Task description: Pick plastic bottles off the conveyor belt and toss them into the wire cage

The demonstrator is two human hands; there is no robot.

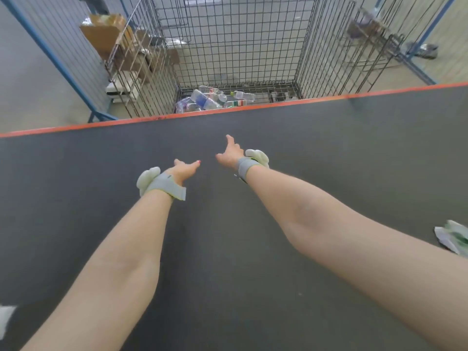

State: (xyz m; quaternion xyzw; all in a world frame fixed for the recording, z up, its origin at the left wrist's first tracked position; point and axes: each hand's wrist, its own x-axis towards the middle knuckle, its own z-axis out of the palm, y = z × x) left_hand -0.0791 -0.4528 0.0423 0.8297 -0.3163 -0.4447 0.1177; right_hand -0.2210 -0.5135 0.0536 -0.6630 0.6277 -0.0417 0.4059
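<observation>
Both my arms stretch forward over the dark conveyor belt (329,138). My left hand (184,168) and my right hand (229,154) are empty, fingers extended toward the far edge, palms facing each other. Each wrist carries a grey strap with a pale device. Beyond the belt's orange edge stands the wire cage (235,46). Several clear plastic bottles (212,100) lie in a heap on its floor. No bottle lies on the stretch of belt between my hands.
A crumpled white and green wrapper (453,236) lies on the belt at the right edge. A white scrap (6,317) sits at the lower left. Left of the cage is another wire cage with cardboard (114,39). Blue-framed mesh fences (50,51) flank both sides.
</observation>
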